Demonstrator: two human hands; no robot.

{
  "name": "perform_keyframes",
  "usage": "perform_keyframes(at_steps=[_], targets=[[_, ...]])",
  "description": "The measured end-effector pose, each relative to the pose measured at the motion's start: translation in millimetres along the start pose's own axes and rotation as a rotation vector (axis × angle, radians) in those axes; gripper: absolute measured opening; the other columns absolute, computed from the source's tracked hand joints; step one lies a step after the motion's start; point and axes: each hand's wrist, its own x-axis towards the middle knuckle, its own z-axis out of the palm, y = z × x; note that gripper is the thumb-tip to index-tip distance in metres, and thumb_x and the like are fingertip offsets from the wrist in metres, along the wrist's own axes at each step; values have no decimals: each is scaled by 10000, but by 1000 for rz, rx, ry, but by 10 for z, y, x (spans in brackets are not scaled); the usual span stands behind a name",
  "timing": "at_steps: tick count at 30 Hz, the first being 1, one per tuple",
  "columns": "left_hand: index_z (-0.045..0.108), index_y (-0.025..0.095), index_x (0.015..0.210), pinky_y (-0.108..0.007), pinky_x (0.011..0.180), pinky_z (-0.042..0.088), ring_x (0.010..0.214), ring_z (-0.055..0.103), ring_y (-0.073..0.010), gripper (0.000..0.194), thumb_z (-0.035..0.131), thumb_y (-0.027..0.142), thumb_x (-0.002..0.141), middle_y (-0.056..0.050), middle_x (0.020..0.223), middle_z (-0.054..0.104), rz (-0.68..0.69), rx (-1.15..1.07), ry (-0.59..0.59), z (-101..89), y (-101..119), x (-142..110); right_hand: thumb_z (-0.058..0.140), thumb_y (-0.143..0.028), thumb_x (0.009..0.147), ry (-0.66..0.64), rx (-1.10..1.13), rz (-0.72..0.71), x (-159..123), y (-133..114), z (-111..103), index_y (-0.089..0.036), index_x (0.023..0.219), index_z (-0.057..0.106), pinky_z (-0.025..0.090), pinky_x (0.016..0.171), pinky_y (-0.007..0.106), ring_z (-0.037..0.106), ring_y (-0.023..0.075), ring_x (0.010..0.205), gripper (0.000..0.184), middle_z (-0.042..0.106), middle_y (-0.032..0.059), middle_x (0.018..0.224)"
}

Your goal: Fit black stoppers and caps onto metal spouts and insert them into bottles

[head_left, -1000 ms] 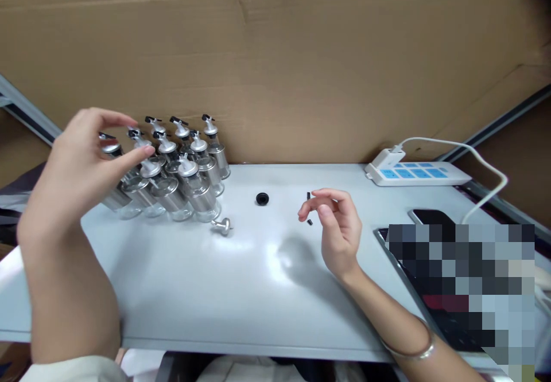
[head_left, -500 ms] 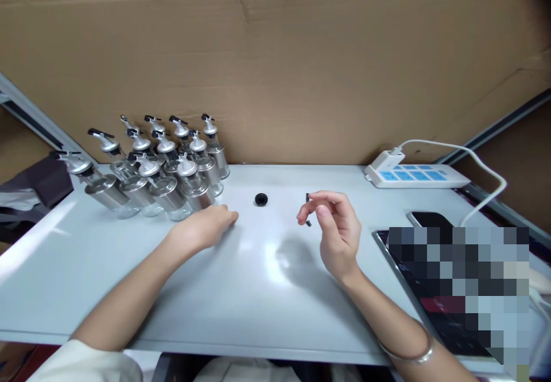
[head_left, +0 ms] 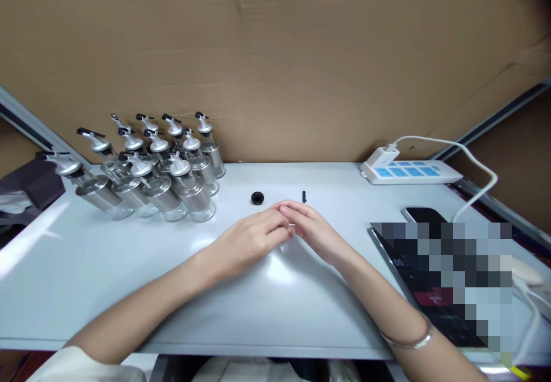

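My left hand (head_left: 252, 237) and my right hand (head_left: 316, 233) meet above the middle of the table, fingertips touching. The fingers of both are curled and pressed together, and whatever is between them is hidden. Just beyond them on the tabletop lie a round black ring-like part (head_left: 257, 198) and a small narrow black piece (head_left: 303, 197). To the left, several glass bottles with steel sleeves and silver pourer tops stand in a close group, the nearest bottle (head_left: 194, 193) not far from my left hand.
A white power strip (head_left: 413, 171) with a plugged-in charger and cable sits at the back right. A phone (head_left: 424, 215) and a dark tablet (head_left: 400, 264) lie on the right. A cardboard wall (head_left: 275, 84) closes off the back of the white table (head_left: 241, 319).
My left hand has moved right, away from the bottles, to meet my right hand, which has shifted left and closed. A small black bit near my right fingers no longer shows.
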Motion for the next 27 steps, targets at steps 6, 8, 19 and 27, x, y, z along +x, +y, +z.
perform_keyframes(at_steps=[6, 8, 19, 27], targets=[[554, 197, 1115, -356, 936, 511, 1128, 590, -197, 232, 390, 139, 961, -93, 1162, 648, 209, 53, 273, 316, -96, -177, 723, -364, 746, -16, 28, -37, -12, -11, -45, -184, 797, 707, 441, 588, 265, 515, 98, 565, 188, 624, -25, 642], [503, 240, 1165, -375, 954, 512, 1213, 535, -206, 268, 441, 115, 937, -88, 1223, 587, 247, 101, 393, 400, -120, -260, 735, -351, 728, -27, 11, -49, -13, -19, -31, -186, 776, 712, 452, 605, 274, 538, 106, 587, 174, 649, -16, 666], [443, 246, 1206, -315, 766, 538, 890, 599, -171, 384, 628, 290, 873, -50, 983, 576, 4, -198, 529, 558, -213, -316, 748, -345, 681, 111, -107, -104, -24, 2, 37, -177, 699, 694, 453, 607, 278, 554, 117, 586, 177, 660, -2, 639], [554, 209, 1129, -299, 807, 546, 934, 646, -174, 248, 601, 266, 892, -83, 1011, 656, 48, -212, 474, 570, -225, -324, 709, -334, 697, 86, -194, -98, -11, 39, 21, -187, 689, 683, 449, 662, 302, 588, 144, 651, 149, 683, 12, 685]])
